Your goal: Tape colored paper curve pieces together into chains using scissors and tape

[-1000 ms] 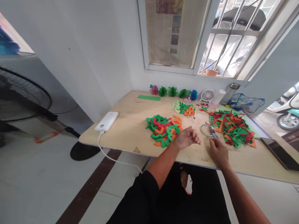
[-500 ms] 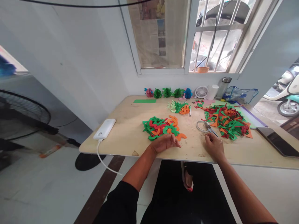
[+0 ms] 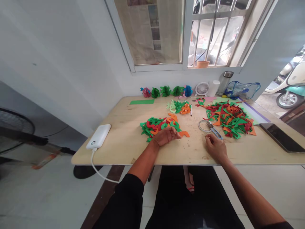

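Nothing is seen held in the left hand, which is laid loosely curled against a pile of paper cutouts. The right hand is drawn narrow; whether anything is pinched cannot be told. Snips are placed just ahead of it on the wooden table. A barred window is set beyond both hands, and a scooter is seen further right.

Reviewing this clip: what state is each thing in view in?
Left hand: empty, resting at the pile's edge.
Right hand: empty, fingers curled beside the snips.
Spring snips: lying on the table.
Paper cutouts: loosely heaped.
Power bank: cable attached.
Scooter: parked outside.
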The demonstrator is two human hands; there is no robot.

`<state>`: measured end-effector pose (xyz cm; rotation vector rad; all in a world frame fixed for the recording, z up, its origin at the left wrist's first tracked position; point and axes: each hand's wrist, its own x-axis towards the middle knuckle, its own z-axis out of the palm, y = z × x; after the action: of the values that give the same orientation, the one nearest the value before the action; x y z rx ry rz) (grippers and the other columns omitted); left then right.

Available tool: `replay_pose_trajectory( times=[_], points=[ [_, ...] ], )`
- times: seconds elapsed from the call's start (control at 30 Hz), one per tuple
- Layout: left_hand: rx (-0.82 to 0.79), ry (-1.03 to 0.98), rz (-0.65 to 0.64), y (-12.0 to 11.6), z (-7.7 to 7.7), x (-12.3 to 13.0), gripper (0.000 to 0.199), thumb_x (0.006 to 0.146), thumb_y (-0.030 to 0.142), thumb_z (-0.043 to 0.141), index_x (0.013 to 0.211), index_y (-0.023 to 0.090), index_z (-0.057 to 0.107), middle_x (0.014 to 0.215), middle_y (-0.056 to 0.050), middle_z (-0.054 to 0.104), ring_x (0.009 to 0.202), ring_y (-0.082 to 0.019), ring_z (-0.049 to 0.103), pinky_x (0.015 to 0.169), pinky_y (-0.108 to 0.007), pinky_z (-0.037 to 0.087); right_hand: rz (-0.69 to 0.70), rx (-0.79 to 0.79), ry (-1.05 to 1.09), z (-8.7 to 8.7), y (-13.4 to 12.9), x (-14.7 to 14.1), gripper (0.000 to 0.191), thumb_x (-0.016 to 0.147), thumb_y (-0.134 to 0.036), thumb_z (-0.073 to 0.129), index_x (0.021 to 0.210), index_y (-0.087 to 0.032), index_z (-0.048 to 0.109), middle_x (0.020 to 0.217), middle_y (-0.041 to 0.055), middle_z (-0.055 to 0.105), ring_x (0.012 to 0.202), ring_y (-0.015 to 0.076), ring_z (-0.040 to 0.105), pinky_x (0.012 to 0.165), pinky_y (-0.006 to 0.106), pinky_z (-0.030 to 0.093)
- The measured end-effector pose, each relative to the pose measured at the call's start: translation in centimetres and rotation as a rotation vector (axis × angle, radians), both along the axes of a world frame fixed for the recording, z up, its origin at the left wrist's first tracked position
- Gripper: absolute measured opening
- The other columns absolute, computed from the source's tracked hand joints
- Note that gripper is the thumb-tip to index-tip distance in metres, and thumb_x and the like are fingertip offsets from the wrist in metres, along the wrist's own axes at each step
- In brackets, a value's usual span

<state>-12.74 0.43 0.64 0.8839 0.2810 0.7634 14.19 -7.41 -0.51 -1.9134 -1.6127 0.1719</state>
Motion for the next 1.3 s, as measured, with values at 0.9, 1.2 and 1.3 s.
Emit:
replay_pose_trajectory(
  times=[0.9, 1.2, 1.3],
  points=[
    [-0.078, -0.053, 0.354, -1.8, 2.7, 3.4, 0.028, 0.079, 0.043, 0.058, 0.076, 0.016, 0.067, 0.081, -0.007, 0.070, 0.095, -0.026, 0.064, 0.099, -0.047, 0.037, 0.081, -0.067, 0.646, 1.0, 2.6, -2.8, 0.025, 0.070, -0.041, 0.058, 0.063, -0.018, 0.054, 0.055, -0.0022, 0.050, 0.053, 0.0118, 0.044, 0.051, 0.024, 0.033],
    [0.069, 0.022, 0.379, -1.3, 4.3, 8.4, 0.025, 0.080, 0.038, 0.056, 0.075, 0.017, 0.068, 0.088, -0.008, 0.072, 0.110, -0.025, 0.058, 0.103, -0.042, 0.032, 0.021, -0.034, 1.049, 2.0, 0.7, -5.7, 0.032, 0.068, -0.047, 0.063, 0.060, -0.019, 0.051, 0.052, -0.0037, 0.047, 0.046, 0.0092, 0.036, 0.043, 0.023, 0.029],
    [0.019, -0.009, 0.407, -0.7, 4.2, 9.3, 0.025, 0.079, 0.039, 0.057, 0.075, 0.017, 0.067, 0.081, -0.007, 0.072, 0.093, -0.022, 0.065, 0.098, -0.039, 0.038, 0.020, -0.050, 1.089, 1.9, 0.4, -6.3, 0.033, 0.069, -0.048, 0.063, 0.059, -0.019, 0.050, 0.049, -0.0047, 0.044, 0.044, 0.0089, 0.035, 0.042, 0.023, 0.028]
  ],
)
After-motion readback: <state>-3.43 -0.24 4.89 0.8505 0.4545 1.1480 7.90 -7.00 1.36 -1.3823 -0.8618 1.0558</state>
